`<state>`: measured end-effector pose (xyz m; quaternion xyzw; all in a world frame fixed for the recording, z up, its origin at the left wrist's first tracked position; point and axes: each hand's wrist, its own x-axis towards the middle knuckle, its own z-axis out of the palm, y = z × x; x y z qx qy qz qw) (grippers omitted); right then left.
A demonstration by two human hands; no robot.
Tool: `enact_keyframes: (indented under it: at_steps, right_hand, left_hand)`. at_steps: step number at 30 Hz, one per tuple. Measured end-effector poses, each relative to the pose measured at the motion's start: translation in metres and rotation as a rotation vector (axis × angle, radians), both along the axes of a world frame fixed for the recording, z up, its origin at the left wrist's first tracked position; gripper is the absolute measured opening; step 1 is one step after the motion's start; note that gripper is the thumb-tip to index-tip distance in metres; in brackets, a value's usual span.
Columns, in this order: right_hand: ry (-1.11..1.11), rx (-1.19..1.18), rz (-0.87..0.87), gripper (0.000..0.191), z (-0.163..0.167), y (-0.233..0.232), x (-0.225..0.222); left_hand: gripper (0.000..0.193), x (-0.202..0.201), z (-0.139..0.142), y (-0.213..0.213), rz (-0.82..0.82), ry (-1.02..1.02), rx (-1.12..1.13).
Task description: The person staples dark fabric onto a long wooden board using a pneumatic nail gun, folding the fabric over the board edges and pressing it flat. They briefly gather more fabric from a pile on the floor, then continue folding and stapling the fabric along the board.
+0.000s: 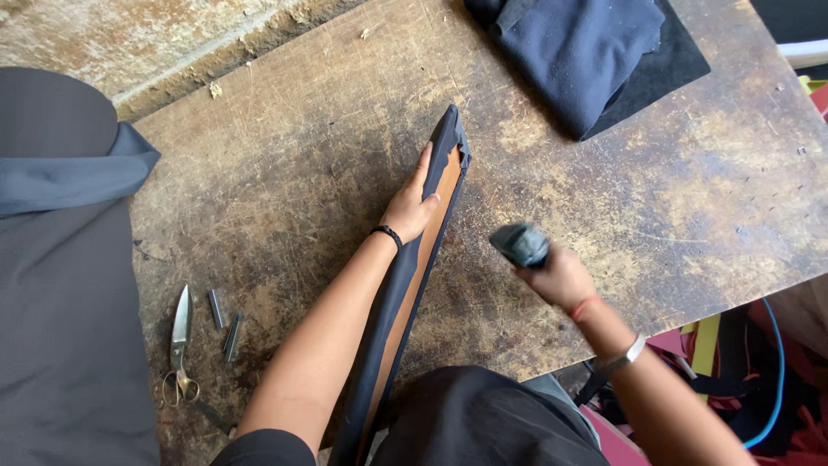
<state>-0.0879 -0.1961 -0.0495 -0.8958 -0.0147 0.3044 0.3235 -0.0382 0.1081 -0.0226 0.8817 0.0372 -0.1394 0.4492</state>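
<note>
A long narrow panel (405, 293) is laid diagonally on the worn wooden table (285, 173), w/ dark fabric wrapped along its edges and a brown strip left bare down the middle; its near end runs off the table edge toward the person's lap. The left hand (412, 205) is pressed flat on the panel's upper part, fingers stretched out toward the far tip — nothing is gripped, the fabric is only held down. The right hand (552, 274) is closed around a grey tool (521, 244), blurred, held just beside the panel on the right and above the table. Scissors (179, 345) and two staple strips (224, 321) are seen at the table's left, near a grey cushion (60, 285). Folded dark cloth (586, 52) is piled at the far side — well apart from both hands.
</note>
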Motion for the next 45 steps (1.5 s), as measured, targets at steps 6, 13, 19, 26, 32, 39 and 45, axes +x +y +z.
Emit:
enact_keyframes:
  at_steps: [6, 13, 19, 26, 32, 39, 45]
  right_hand:
    - [-0.211, 0.365, 0.071, 0.040, 0.036, 0.042, 0.090]
    - [-0.417, 0.344, 0.126, 0.044, 0.051, 0.064, 0.111]
    - [-0.336, 0.216, 0.151, 0.045, 0.046, 0.064, 0.082]
    - [-0.456, 0.212, 0.157, 0.044, 0.037, 0.071, 0.055]
    - [-0.299, -0.095, 0.120, 0.033, 0.032, 0.062, 0.049]
    - [-0.508, 0.117, 0.073, 0.039, 0.008, 0.062, -0.003]
    - [0.436, 0.971, -0.605, 0.045, -0.005, 0.137, -0.049]
  left_hand:
    - [0.096, 0.000, -0.014, 0.004, -0.048, -0.030, 0.044]
    - [0.102, 0.001, -0.009, 0.006, -0.048, 0.042, 0.070]
    - [0.112, -0.003, -0.007, 0.002, -0.059, -0.010, 0.101]
    - [0.118, -0.011, -0.006, 0.006, -0.071, -0.071, 0.071]
    - [0.114, -0.028, -0.011, -0.005, 0.019, -0.009, 0.088]
    - [0.104, -0.039, -0.032, -0.012, -0.047, -0.160, -0.288]
    - [0.084, -0.076, -0.057, -0.012, 0.000, -0.196, -0.421]
